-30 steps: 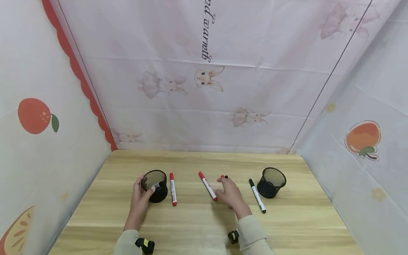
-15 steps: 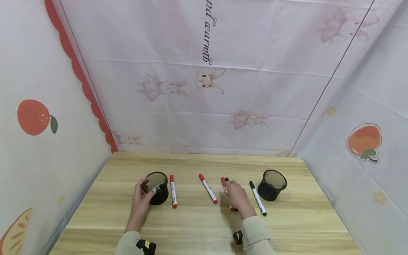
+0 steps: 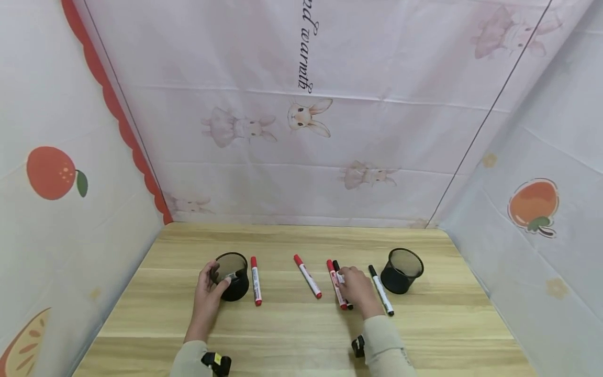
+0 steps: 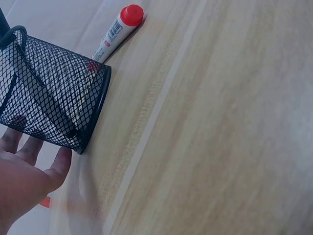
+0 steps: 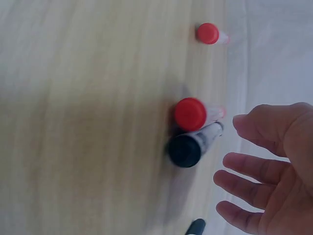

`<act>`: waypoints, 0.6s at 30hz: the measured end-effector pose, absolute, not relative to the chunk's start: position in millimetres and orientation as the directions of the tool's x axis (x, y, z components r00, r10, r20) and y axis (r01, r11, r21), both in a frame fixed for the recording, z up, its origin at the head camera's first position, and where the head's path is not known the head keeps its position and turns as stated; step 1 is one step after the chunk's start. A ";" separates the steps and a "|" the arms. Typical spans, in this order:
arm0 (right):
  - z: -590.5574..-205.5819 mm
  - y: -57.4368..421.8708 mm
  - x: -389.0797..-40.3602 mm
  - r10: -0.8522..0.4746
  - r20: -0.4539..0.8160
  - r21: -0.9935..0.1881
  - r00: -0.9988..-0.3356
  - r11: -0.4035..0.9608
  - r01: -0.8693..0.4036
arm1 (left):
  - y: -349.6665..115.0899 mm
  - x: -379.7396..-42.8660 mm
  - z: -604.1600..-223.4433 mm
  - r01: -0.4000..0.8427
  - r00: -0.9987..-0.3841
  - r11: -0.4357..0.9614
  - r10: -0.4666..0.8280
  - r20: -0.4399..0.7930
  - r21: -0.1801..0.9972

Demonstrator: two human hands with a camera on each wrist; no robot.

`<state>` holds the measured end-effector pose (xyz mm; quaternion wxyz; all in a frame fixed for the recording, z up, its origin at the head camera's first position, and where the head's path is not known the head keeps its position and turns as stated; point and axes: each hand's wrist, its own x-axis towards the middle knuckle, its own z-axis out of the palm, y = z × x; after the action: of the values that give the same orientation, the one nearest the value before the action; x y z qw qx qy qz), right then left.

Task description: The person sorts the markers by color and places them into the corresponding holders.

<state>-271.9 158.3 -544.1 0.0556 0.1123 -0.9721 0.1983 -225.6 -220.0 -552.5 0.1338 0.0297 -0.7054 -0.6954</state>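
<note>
My left hand (image 3: 205, 297) holds a black mesh pen holder (image 3: 235, 291) by its left side, thumb at the front. Inside it leans a marker with a black end (image 3: 238, 274), showing through the mesh in the left wrist view. My right hand (image 3: 359, 292) hovers over a black marker (image 3: 336, 266), fingers apart and thumb spread. Directly beside that lies a red marker (image 3: 336, 284). In the right wrist view, the black marker (image 5: 185, 151) and red marker (image 5: 190, 114) lie side by side, just off the fingertips.
A red marker (image 3: 256, 280) lies right of the held pen holder, another red marker (image 3: 308, 276) mid-table. To the right, a black marker (image 3: 380, 289) lies near a second mesh pen holder (image 3: 397, 283). Printed cloth walls (image 3: 301, 199) enclose the wooden table (image 3: 292, 335).
My right hand has moved right, from beside the middle red marker, across the red and black pair, to the black marker's right side. The left hand stays on the pen holder.
</note>
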 end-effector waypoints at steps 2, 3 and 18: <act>-546.1 159.2 -273.0 -0.186 0.128 -0.392 -0.974 0.893 -0.222 | -220.7 -226.0 -554.3 0.140 -0.963 0.038 -0.226 0.145 0.989; -546.9 159.5 -273.5 -0.179 0.115 -0.398 -0.977 0.893 -0.210 | -219.5 -223.9 -550.0 0.134 -0.964 0.035 -0.225 0.139 0.990; -553.2 160.0 -277.8 -0.108 0.077 -0.441 -0.991 0.888 -0.131 | -219.7 -225.7 -552.9 0.097 -0.966 0.017 -0.239 0.098 0.995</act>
<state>-277.8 160.0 -553.2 0.0249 0.0616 -0.9712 0.2287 -225.7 -219.7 -552.9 0.1201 0.0508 -0.7028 -0.6993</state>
